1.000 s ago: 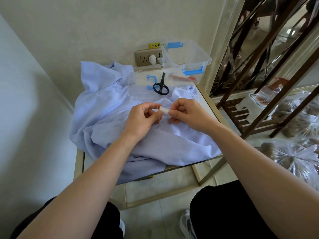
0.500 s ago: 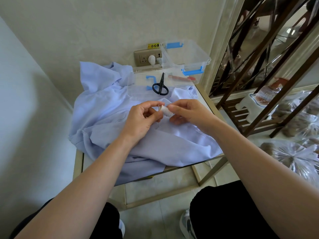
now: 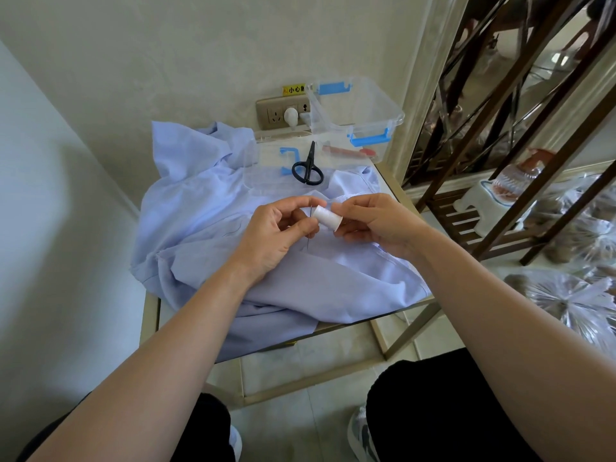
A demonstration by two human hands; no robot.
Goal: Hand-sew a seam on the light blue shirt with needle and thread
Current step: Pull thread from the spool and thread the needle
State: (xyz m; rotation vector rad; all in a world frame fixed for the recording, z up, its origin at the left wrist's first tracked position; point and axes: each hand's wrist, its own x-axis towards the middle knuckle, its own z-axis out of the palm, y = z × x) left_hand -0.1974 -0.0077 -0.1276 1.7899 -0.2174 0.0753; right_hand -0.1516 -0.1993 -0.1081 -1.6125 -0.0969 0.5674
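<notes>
Left grip (image 3: 273, 235) pinches the needle (image 3: 308, 243); right grip (image 3: 376, 221) grasps the spool (image 3: 328, 217) touching it, likely for threading, above the shirt (image 3: 206, 228).

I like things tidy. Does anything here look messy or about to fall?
Yes, a little. The light blue shirt lies crumpled and hangs over the front edge of the table. The clear box at the back looks tilted, not flat. The black scissors lie on a clear lid. Nothing looks spilled or broken.
</notes>
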